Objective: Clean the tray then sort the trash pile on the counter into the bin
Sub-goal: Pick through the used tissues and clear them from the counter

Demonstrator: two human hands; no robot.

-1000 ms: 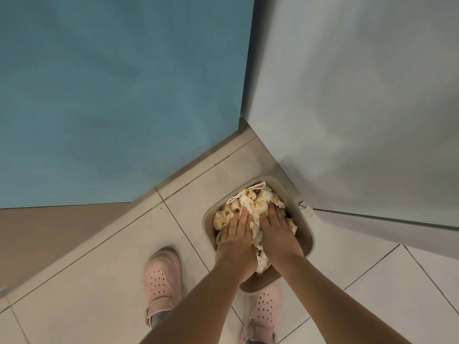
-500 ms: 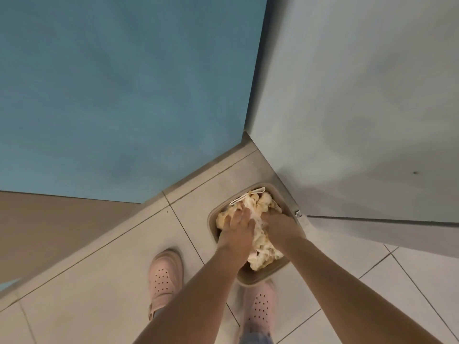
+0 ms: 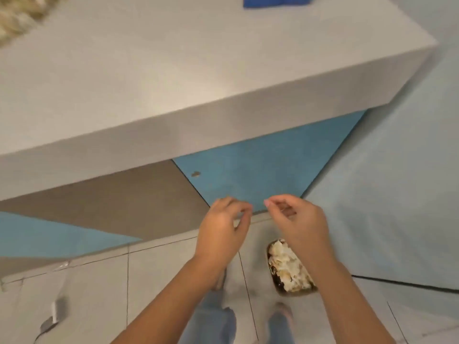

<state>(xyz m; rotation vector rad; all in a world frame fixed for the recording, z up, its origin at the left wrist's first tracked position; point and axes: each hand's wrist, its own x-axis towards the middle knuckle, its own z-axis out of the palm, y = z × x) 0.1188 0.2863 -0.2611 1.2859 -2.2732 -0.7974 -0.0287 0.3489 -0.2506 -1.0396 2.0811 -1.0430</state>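
A brown bin point(image 3: 278, 286) stands on the tiled floor by the pale blue wall, stuffed with crumpled cream-coloured trash point(image 3: 288, 266). My right forearm hides part of it. My left hand point(image 3: 221, 229) and my right hand point(image 3: 295, 219) hover in the air above the floor, in front of the blue cabinet door, well above the bin. Both have loosely curled fingers and hold nothing. The white counter point(image 3: 173, 83) fills the upper part of the view.
A blue object point(image 3: 278, 1) lies at the counter's far edge and a woven straw-coloured thing point(image 3: 17, 18) at its top left corner. The counter's thick front edge overhangs the cabinet. Small grey debris point(image 3: 53, 316) lies on the floor at left. My feet stand below the bin.
Both hands have lifted off the trash they were pressing into the bin and risen. The view has tilted up, so the counter top has come into sight.
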